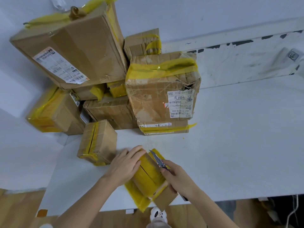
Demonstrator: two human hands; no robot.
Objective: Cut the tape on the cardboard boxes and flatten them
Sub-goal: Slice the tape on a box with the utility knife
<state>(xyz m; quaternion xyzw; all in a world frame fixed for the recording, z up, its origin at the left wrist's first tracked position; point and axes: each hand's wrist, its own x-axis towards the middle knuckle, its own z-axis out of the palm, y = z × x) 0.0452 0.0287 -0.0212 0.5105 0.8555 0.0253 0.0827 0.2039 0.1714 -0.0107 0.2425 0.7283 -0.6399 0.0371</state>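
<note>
A small cardboard box wrapped in yellow tape lies at the front edge of the white table. My left hand presses flat on its left side, fingers reaching over the far end. My right hand grips a utility knife, its blade pointing away from me over the box's right top edge. A loose cardboard flap hangs from the box near the table edge.
Several taped cardboard boxes are piled at the back left, among them a large labelled one and another labelled one. A small taped box stands just left of my left hand. Wooden floor shows below the table edge.
</note>
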